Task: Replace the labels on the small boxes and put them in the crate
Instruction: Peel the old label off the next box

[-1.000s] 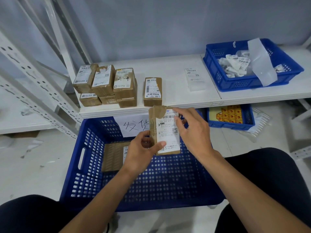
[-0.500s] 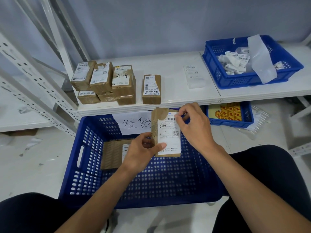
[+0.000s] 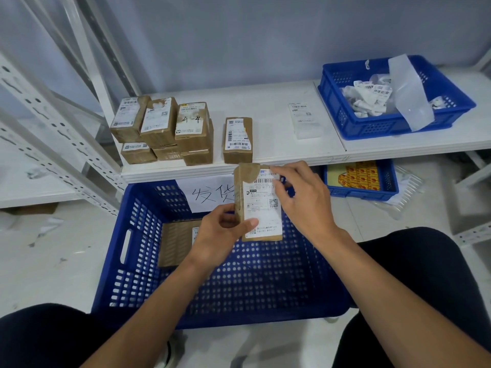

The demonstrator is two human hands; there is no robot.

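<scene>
big blue crate [image 3: 138, 235] holds one flat cardboard parcel [image 3: 175, 243].

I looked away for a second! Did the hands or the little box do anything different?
The right hand slid its fingertips slightly left along the top edge of the small box, at the upper corner of the label. Nothing was grabbed or dropped. The left hand still holds the small box above the crate; the shelf boxes stayed put.
</scene>
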